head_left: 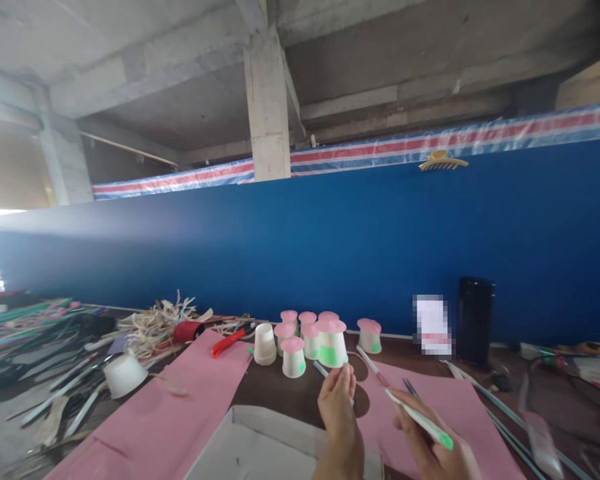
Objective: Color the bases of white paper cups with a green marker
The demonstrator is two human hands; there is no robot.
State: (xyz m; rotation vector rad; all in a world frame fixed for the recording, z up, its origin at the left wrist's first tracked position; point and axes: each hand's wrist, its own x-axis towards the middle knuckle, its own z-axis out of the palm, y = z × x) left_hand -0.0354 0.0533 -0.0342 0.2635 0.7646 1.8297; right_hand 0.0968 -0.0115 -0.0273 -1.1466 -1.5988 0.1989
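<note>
The green-ended white marker (421, 419) slanted above a pink sheet (463, 403), grasped in the fingers of the right hand (427, 448). The left hand (338, 403) was near pink-topped cups (293, 363) on the tabletop (267, 393); I could not tell whether its fingers gripped anything.

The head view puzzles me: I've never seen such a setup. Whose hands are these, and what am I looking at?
There's no robot: these are a person's bare hands, pictured by a camera worn on the head. The right hand holds a slim white pen with a green end. The left hand has its fingertips pinched near several white cups with pink tops; whether it grips anything is too small to tell. Pink sheets, a shallow pale box and a red object also lie on the dark table.
</note>
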